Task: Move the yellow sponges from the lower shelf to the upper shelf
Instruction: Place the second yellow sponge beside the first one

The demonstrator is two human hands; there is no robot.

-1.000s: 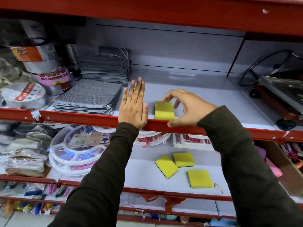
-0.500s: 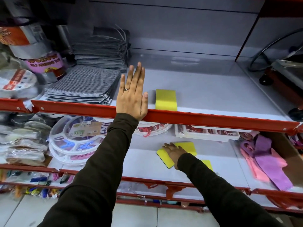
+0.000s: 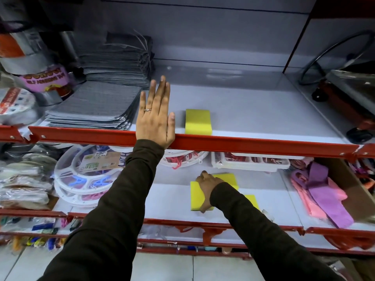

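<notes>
One yellow sponge [image 3: 198,121] lies on the upper shelf [image 3: 253,110], just behind its red front rail. My left hand [image 3: 155,116] rests flat and open on that shelf, left of the sponge, palm down over the rail. On the lower shelf [image 3: 168,201] my right hand [image 3: 207,189] closes around the nearest yellow sponge [image 3: 195,196], fingers over its top and right edge. A second sponge [image 3: 229,178] lies just behind the hand. A third sponge [image 3: 252,201] peeks out beside my right sleeve.
Stacks of grey cloths [image 3: 95,106] and tape rolls [image 3: 18,102] fill the upper shelf's left side; a red appliance [image 3: 349,98] stands at its right. On the lower shelf are white round racks [image 3: 81,177], a white tray [image 3: 251,162] and pink and purple items [image 3: 322,193].
My right hand left the sponge on the upper shelf, dropped to the lower shelf and closed on the nearest sponge, which has turned square to the shelf. The left hand stayed.
</notes>
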